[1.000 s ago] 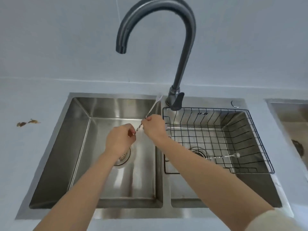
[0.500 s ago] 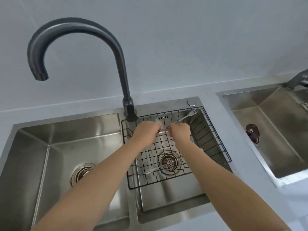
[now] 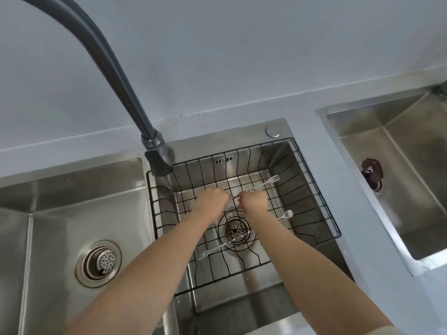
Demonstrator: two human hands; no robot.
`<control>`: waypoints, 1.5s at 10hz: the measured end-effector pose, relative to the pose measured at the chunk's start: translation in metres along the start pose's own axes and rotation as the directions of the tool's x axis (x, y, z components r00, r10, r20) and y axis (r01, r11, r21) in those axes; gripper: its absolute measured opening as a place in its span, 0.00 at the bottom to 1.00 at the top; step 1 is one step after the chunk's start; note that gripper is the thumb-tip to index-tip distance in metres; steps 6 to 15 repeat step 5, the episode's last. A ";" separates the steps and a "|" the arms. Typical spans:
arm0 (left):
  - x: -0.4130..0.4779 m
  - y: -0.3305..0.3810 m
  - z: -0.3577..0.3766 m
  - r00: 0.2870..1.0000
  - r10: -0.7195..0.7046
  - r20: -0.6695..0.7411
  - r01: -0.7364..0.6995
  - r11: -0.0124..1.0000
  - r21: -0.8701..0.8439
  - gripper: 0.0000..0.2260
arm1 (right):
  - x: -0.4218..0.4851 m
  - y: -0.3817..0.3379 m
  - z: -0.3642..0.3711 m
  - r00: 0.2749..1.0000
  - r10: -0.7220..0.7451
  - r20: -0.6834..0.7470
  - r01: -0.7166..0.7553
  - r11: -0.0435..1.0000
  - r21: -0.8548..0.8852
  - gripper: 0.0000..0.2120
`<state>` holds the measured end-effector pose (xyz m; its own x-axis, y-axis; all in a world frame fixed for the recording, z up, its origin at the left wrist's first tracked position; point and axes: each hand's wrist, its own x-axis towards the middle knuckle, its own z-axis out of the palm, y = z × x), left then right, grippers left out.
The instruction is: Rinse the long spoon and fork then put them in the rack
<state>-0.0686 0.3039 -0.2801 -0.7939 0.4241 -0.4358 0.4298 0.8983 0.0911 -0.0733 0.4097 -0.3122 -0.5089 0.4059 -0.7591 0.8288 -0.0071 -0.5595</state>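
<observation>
While both hands closed on its thin handle, the long silver metal fork (image 3: 265, 182) was held low over the black wire rack (image 3: 312, 189), its tines pointing to the far right corner of the rack. The left hand (image 3: 211, 199) was clenched in a fist at the near end of the handle, and the right hand (image 3: 254, 201) pinched the handle just beside it, so each grip was grasping the fork. Whether the fork touched the wires could not be told.

Lower in the rack lay the long silver spoon (image 3: 285, 214), its round bowl showing just right of the right forearm, with a twisted stretch of handle crossing over the round steel drain strainer (image 3: 235, 229) and a flat end resting on the wires nearer the person.

The rack sat inside the right basin of a stainless steel double sink (image 3: 242, 310). A dark grey curved faucet (image 3: 116, 66) rose from the divider behind the rack. Another steel sink (image 3: 411, 189) sat further right, set in the pale grey table (image 3: 358, 213), with a dark brown object (image 3: 372, 175) on its floor.
</observation>
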 end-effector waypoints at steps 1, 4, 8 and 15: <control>0.003 -0.002 0.006 1.000 -0.004 0.026 0.004 1.000 0.022 0.16 | 0.003 0.005 0.001 0.999 0.046 0.009 -0.045 0.999 -0.028 0.12; -0.001 -0.008 0.014 0.999 -0.032 -0.006 0.032 0.999 0.000 0.11 | 0.003 0.010 0.003 0.999 -0.004 -0.032 0.002 0.998 -0.058 0.16; -0.011 -0.010 0.013 0.994 -0.062 -0.086 0.057 0.996 -0.062 0.09 | -0.002 0.009 0.000 0.996 -0.051 -0.074 0.046 0.996 -0.075 0.15; -0.011 -0.010 0.013 0.994 -0.062 -0.086 0.057 0.996 -0.062 0.09 | -0.002 0.009 0.000 0.996 -0.051 -0.074 0.046 0.996 -0.075 0.15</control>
